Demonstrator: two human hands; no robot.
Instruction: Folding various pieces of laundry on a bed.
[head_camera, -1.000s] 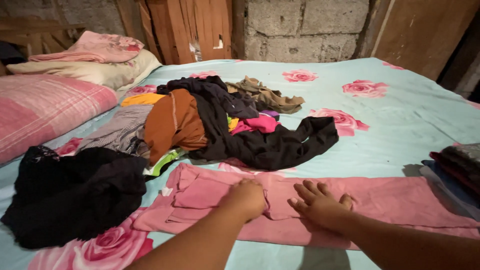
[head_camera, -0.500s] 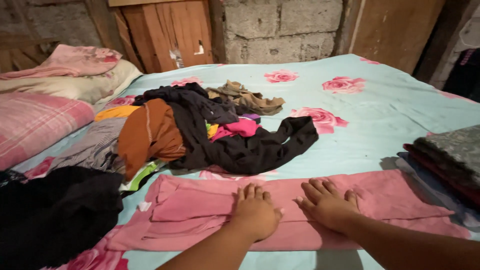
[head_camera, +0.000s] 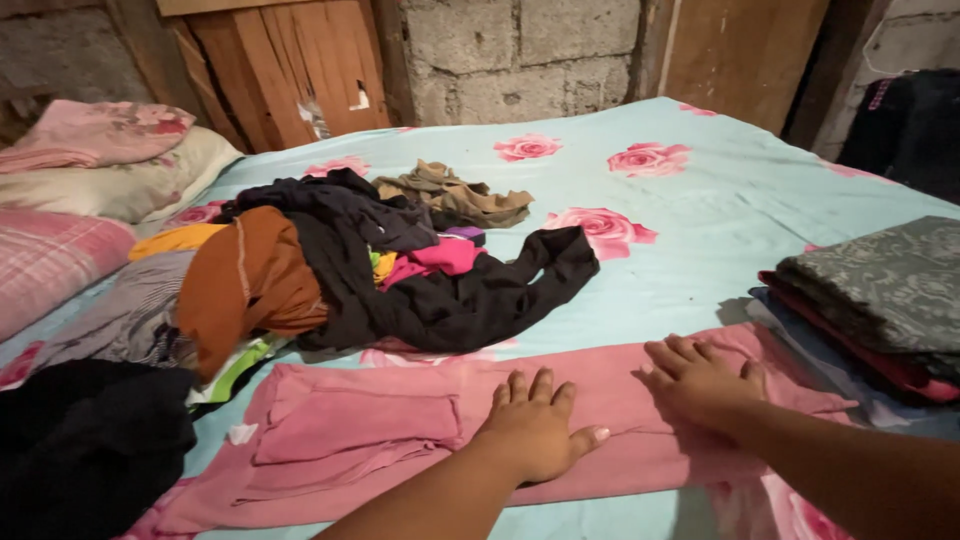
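Observation:
A long pink garment (head_camera: 380, 425) lies flat across the near part of a bed with a light blue, rose-patterned sheet (head_camera: 700, 230). My left hand (head_camera: 535, 430) rests palm down on its middle, fingers spread. My right hand (head_camera: 700, 380) presses flat on the pink cloth further right, close to a stack of folded clothes (head_camera: 880, 300). Neither hand grips anything.
A heap of unfolded clothes (head_camera: 340, 270), black, orange, striped and magenta, lies just beyond the pink garment. A black bundle (head_camera: 80, 450) sits at the near left. Pillows (head_camera: 90, 170) are stacked at the far left. A block wall and wooden boards stand behind the bed.
The view has swung right, bringing the folded stack further in. My left hand opened from a fist to a flat palm, and both hands slid right along the pink garment.

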